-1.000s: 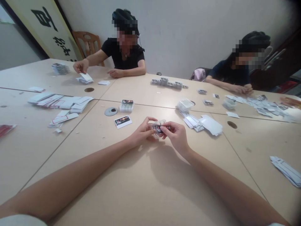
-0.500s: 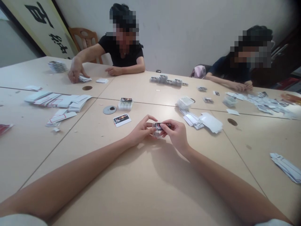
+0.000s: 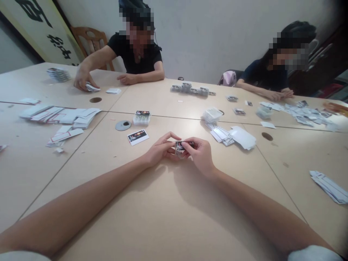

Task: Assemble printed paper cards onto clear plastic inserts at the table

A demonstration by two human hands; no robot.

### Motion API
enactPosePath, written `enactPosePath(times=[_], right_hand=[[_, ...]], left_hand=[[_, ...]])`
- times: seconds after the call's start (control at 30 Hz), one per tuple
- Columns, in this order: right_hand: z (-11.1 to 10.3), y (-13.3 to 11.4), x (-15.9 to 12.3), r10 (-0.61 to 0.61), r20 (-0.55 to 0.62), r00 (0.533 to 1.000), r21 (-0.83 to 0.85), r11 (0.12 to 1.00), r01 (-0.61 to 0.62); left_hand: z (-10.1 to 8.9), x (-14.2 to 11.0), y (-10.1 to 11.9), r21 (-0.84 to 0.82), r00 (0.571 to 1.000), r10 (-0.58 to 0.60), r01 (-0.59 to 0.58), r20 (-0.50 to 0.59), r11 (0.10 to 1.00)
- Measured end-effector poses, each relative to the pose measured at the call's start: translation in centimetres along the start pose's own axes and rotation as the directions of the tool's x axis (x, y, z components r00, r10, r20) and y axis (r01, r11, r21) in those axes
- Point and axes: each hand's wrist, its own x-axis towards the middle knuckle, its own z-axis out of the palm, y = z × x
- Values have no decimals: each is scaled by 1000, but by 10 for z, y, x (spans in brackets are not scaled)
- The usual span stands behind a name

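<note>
Between my two hands, just above the table [image 3: 168,214], is a small clear plastic box [image 3: 178,153] with a black printed label [image 3: 179,145] along its top. My left hand [image 3: 162,149] grips the box's left end between thumb and fingers. My right hand [image 3: 199,152] is closed on the right side, its thumb pressed on the label; the fingers behind are partly hidden. Left of my hands lies a white card with a black printed panel [image 3: 138,136]. Beyond the card stands another clear box with a black label [image 3: 141,117].
A grey grommet cover [image 3: 123,125] lies left of the standing box. White card stacks [image 3: 61,115] spread at left, more cards [image 3: 243,137] at right beside clear boxes [image 3: 212,115]. Labelled boxes [image 3: 187,88] stand farther back. Two people [image 3: 136,58] [image 3: 268,74] sit across, handling cards.
The whole view has shifted slightly, moving the scene left and up. My right thumb has slid a little left along the label; both hands keep hold of the box.
</note>
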Motion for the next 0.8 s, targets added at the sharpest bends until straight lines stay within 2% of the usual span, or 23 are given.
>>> enactPosePath(times=[0.47,0.8], right_hand=[[1,-1,-1,48,-14,999,44,998,-47],[1,0,-1,34,-26,999,42,999,-33]], left_hand=[[0,2,-2,1,999,-12,12,-32,1000],[-2,2,-3,0,1000,-9,9,2,1000]])
